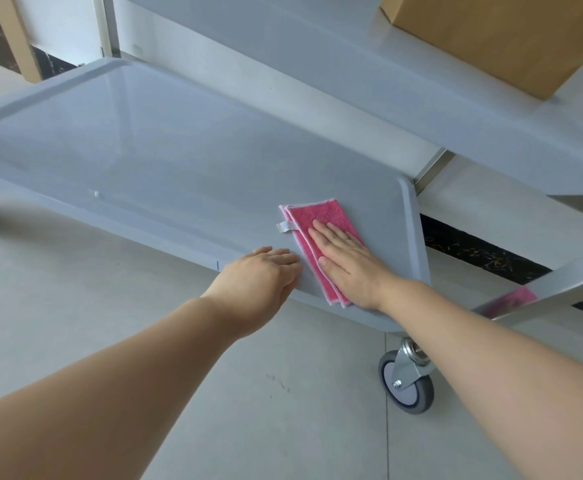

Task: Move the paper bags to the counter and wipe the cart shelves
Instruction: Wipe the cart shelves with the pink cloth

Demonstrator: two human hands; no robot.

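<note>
My right hand [347,261] is lying flat, fingers straight and close together, pressing a folded pink cloth [318,233] onto the lowest cart shelf [144,157]. Nothing is gripped; the palm is simply weighing the cloth down near the shelf's right front corner. My left hand [266,275] is resting just beside it, fingers loosely extended and curling over the shelf's front rim, touching the cloth's left edge or nearly so; I cannot tell which.

The grey shelf is stretching away to the left, bare and glossy. Above it, a brown paper bag [498,36] is sitting on the upper shelf [352,74], at the top right of the view. Below the corner, a caster wheel [406,381] is standing on the pale floor [75,306].

As I judge it, the cart could roll if I am pushing hard, since a wheel lock is not visible. The cloth could also slip off the rounded corner, as its near end is overhanging the rim.
</note>
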